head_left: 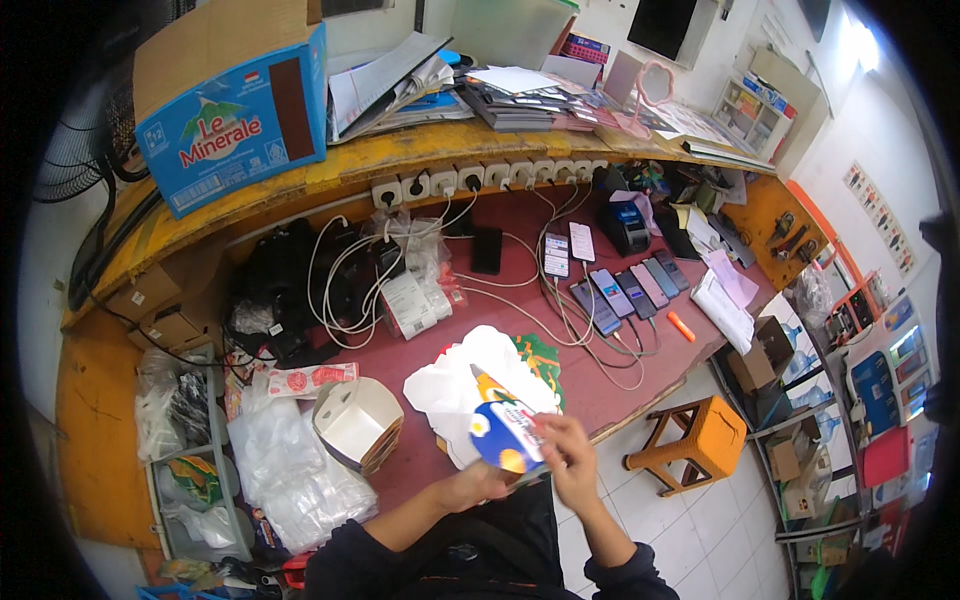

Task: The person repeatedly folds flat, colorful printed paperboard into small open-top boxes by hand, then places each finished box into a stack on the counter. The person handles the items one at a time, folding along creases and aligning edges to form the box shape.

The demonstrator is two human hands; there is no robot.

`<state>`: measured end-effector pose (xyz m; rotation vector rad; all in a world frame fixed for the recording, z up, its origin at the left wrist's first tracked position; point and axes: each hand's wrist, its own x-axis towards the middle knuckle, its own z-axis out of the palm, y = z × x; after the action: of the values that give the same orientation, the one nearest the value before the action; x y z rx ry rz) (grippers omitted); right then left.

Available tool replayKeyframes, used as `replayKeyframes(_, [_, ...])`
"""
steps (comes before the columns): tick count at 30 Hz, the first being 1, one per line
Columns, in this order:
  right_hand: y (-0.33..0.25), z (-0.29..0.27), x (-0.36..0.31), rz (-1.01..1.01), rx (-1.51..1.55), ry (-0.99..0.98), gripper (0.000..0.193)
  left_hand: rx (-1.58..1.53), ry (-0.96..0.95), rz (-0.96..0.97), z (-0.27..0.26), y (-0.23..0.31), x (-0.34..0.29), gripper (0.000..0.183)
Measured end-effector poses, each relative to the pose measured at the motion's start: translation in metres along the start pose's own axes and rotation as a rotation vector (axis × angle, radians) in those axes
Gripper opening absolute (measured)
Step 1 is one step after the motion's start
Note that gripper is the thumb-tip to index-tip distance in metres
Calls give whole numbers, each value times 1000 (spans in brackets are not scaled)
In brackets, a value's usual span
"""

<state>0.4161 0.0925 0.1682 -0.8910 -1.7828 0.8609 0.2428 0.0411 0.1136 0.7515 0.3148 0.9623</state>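
Note:
Close in front of me, both my hands hold a printed cardboard piece [507, 432] in blue, orange and white. My left hand [472, 487] grips its lower left side, with the fingers partly hidden behind it. The fingers of my right hand [568, 462] pinch its right edge. Just beyond lies a pile of white cut-out sheets [450, 372] with wavy edges, and a green printed sheet [540, 362] shows at its right. A stack of open paper food boxes [358, 425] stands left of the pile.
Clear plastic bags [290, 465] and a grey crate [237, 490] are at the left. White cables [350, 290] run from a row of sockets [470, 178]. Several phones [628, 290] and an orange marker [681, 327] lie at the right. An orange stool [700, 440] stands below the table.

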Motion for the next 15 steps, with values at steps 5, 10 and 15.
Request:
replayKeyframes(5, [-10,-2,0,-173,-99,27,23,83,333,-242,2,-3,-7,44])
replayKeyframes(10, [-7,-23,27,-23,-74,-177,50,308,216,-399,15,15,-31,34])
replayKeyframes(15, [-8,-12,20,133,294,-190,36,325,135,-232,1,23,-34,40])
